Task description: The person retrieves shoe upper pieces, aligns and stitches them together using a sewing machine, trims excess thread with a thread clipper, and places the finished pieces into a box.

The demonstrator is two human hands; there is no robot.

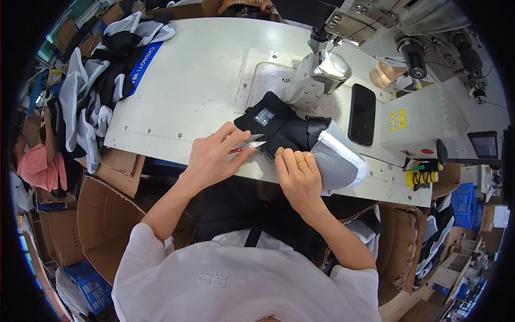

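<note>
A black and grey padded fabric piece (338,155) with a white edge lies at the table's front, below the sewing machine arm (322,70). Its black part carries a small printed label (264,117). My right hand (301,182), with a ring on one finger, pinches the near edge of this piece. From the left, my left hand (210,158) closes around a pair of small thread snips (256,144) with a red handle. Their pointed blades reach the black cloth beside my right fingertips. Whether a thread is between the blades is too small to tell.
A black phone (362,114) lies right of the machine, near a grey control box (413,129) and yellow-black spools (422,178). Similar pieces (80,107) are heaped at the left. Cardboard boxes (107,214) stand below the table edge. Another person (42,166) sits at far left.
</note>
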